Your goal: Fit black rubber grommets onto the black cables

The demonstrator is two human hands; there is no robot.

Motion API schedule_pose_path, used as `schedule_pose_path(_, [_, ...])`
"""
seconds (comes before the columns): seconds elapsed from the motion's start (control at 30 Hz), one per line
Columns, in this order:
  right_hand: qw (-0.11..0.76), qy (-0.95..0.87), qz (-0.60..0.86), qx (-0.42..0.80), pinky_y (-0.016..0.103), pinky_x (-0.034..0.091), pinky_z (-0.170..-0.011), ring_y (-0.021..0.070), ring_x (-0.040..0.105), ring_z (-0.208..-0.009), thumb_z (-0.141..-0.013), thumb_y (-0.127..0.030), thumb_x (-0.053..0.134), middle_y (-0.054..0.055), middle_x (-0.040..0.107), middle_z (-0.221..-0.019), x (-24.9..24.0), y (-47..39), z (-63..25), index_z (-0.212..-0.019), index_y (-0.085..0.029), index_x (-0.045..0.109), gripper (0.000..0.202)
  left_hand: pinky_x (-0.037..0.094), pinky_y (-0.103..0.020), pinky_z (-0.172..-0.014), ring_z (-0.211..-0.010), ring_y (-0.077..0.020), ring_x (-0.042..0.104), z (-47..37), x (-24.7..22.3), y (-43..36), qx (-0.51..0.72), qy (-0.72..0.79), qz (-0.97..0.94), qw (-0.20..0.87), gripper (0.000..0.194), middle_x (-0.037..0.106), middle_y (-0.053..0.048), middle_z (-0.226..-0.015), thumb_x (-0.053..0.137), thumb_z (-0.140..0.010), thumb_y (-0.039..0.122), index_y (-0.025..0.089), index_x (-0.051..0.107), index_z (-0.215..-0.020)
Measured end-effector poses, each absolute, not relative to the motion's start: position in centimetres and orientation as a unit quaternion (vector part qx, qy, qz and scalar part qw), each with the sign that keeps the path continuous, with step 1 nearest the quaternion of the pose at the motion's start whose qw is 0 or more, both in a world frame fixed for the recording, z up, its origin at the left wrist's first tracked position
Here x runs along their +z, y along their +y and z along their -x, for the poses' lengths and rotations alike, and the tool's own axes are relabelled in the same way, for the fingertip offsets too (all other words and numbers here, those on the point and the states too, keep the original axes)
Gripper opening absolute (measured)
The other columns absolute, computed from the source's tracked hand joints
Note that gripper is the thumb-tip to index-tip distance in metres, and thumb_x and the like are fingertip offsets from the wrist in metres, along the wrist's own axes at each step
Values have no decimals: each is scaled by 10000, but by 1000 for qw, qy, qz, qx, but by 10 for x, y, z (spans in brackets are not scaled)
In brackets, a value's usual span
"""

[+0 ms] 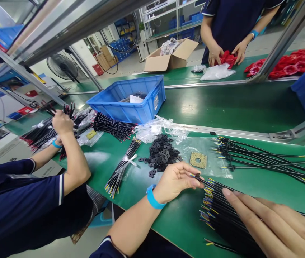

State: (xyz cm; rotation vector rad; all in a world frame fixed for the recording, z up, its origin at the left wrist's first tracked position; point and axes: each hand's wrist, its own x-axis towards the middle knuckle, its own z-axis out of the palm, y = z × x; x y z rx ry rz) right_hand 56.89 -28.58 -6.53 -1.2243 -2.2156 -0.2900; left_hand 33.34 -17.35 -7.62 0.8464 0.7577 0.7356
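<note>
My left hand, with a blue wristband, pinches a small black plastic piece at the coloured wire end of a black cable. Under my right hand lies a thick bundle of black cables with blue, yellow and brown wire ends. The fingers of that hand are stretched out over the cables. Beyond my left hand is a heap of small black plastic pieces. A yellow sponge with a hole rests on a clear plastic bag. Farther right lie several cables with black pieces near their ends.
A tied cable bundle lies left of the heap. Behind stands a blue bin. A co-worker on the left holds dark cables; another person across the green bench handles red parts. A metal post rises at right.
</note>
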Motion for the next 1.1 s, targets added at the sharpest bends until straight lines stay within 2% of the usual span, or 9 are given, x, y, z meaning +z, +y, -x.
schedule_pose_path(0.1, [322, -820, 469, -59, 404, 544, -875, 262, 743, -945, -1097, -203, 345, 64, 777, -1202, -69, -285, -568, -1669, -310, 343, 582, 600, -279, -708, -702, -178, 767, -336, -79, -180, 342, 343, -421, 767, 544, 792, -60, -813, 1031, -540, 469, 136, 774, -885])
schedule_pose_path(0.2, [338, -831, 441, -28, 354, 579, -876, 231, 750, -916, -1064, -177, 469, 66, 783, -1147, -67, -281, -564, -1639, -271, 409, 586, 590, -285, -723, -710, -168, 740, -338, -79, -185, 390, 305, -504, 708, 463, 784, -64, -773, 1014, -566, 507, 164, 810, -800])
schedule_pose_path(0.3, [356, -830, 430, -7, 276, 603, -782, 179, 751, -838, -1023, -162, 584, 55, 787, -1037, -60, -274, -555, -1413, -214, 628, 395, 573, -286, -680, -677, -162, 714, -338, -78, -186, 413, 283, -571, 651, 439, 775, -69, -758, 983, -597, 565, 190, 823, -758])
schedule_pose_path(0.37, [382, -815, 436, 17, 241, 604, -721, 151, 742, -767, -1041, -190, 570, 38, 779, -946, -54, -268, -548, -1194, -212, 691, 197, 594, -305, -692, -689, -175, 727, -337, -76, -185, 399, 278, -594, 641, 432, 782, -78, -786, 962, -627, 584, 198, 828, -767])
schedule_pose_path(0.53, [406, -804, 417, 117, 197, 558, -570, 122, 689, -631, -1071, -201, 495, 3, 729, -795, -44, -258, -536, -1035, -240, 648, 162, 646, -364, -816, -825, -210, 773, -332, -73, -182, 368, 262, -618, 643, 426, 810, -115, -1008, 931, -662, 605, 213, 844, -804])
schedule_pose_path(0.7, [396, -801, 407, 192, 195, 482, -512, 107, 616, -550, -1087, -199, 459, -12, 639, -697, -41, -258, -535, -905, -237, 607, 238, 634, -390, -920, -924, -236, 780, -334, -72, -182, 346, 250, -634, 645, 394, 819, -115, -1021, 951, -652, 562, 216, 848, -809])
schedule_pose_path(0.83, [388, -798, 410, 212, 196, 436, -492, 94, 565, -517, -1097, -219, 451, -31, 583, -654, -43, -260, -533, -840, -232, 585, 290, 629, -384, -937, -951, -242, 781, -336, -74, -183, 328, 252, -646, 642, 389, 822, -118, -1040, 954, -651, 552, 212, 849, -809])
schedule_pose_path(1.0, [386, -793, 415, 223, 187, 428, -489, 87, 568, -517, -1098, -220, 452, -36, 578, -651, -46, -259, -533, -831, -231, 579, 296, 626, -329, -903, -932, -220, 790, -336, -76, -184, 361, 216, -661, 622, 309, 831, -113, -1013, 961, -687, 437, 212, 858, -872])
schedule_pose_path(1.1, [384, -793, 418, 222, 188, 434, -494, 90, 572, -527, -1096, -220, 459, -32, 583, -658, -47, -258, -533, -840, -231, 587, 287, 629, -324, -894, -921, -218, 791, -335, -77, -184, 364, 209, -667, 615, 316, 831, -117, -1012, 942, -712, 456, 208, 860, -888])
